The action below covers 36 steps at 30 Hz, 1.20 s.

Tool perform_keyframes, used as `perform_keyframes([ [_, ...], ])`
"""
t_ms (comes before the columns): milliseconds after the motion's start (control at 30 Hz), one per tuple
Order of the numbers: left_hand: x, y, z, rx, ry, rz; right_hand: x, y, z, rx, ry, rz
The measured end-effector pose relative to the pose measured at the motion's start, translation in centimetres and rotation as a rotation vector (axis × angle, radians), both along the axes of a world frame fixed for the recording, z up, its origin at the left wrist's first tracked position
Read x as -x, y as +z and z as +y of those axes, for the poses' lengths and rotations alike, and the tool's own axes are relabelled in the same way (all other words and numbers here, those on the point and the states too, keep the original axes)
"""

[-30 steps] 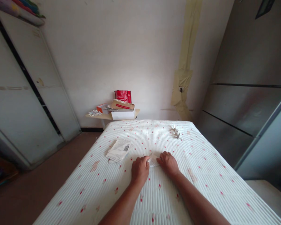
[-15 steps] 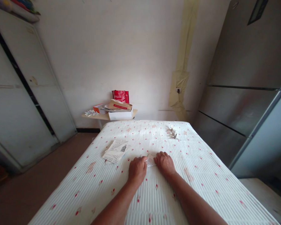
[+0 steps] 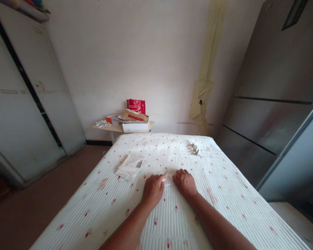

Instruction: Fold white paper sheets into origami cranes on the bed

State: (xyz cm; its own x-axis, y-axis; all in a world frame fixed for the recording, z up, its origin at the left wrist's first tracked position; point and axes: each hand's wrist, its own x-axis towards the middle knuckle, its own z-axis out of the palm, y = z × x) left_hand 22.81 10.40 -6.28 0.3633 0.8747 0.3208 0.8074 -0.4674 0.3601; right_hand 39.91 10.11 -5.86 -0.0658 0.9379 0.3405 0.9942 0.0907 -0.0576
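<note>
Both my hands rest on a white bedspread with red dots [image 3: 172,222]. My left hand [image 3: 152,189] and my right hand [image 3: 184,182] have curled fingers pinching a small piece of white paper [image 3: 169,177] that lies between them on the bed. A stack of printed paper sheets [image 3: 130,166] lies to the left of my left hand. Small folded paper figures [image 3: 193,147] sit farther back on the right of the bed.
A small wooden table [image 3: 112,128] stands against the wall behind the bed with a red bag [image 3: 136,105], boxes [image 3: 135,121] and small paper pieces [image 3: 102,123]. Grey cabinets [image 3: 273,114] flank the right, a white wardrobe [image 3: 21,114] the left. Brown floor [image 3: 41,205] lies left.
My hands stay on the small paper with only slight finger movement. The camera view has shifted a little.
</note>
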Motion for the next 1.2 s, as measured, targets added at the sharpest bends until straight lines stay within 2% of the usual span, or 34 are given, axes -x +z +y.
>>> perform_keyframes([
  [733, -0.02, 0.03, -0.12, -0.006, -0.005, 0.009, 0.02, -0.16, -0.04, -0.019, -0.023, 0.022],
  [1200, 0.06, 0.37, -0.46, -0.008, -0.023, 0.051, 0.25, 0.32, -0.28, 0.024, -0.038, 0.036],
])
